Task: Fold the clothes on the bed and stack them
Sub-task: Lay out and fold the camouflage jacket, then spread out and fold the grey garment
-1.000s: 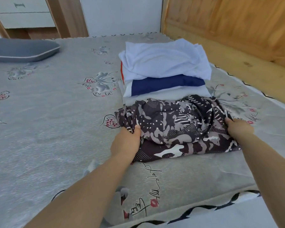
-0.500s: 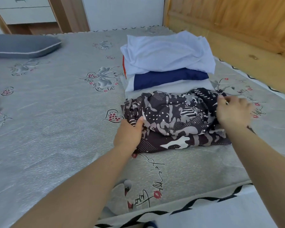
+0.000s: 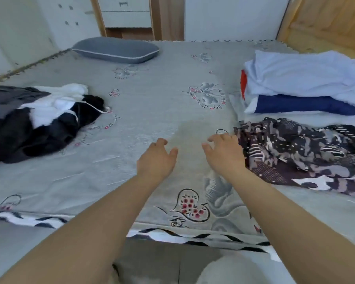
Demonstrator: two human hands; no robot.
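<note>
Both hands hover over the bed (image 3: 152, 111), the left hand (image 3: 156, 160) and right hand (image 3: 223, 156) empty with fingers loosely spread. The folded patterned garment (image 3: 299, 152) lies just right of the right hand, in front of the stack (image 3: 299, 87). An unfolded dark pile (image 3: 35, 121) sits far left, near the pillow (image 3: 115, 49).
</note>
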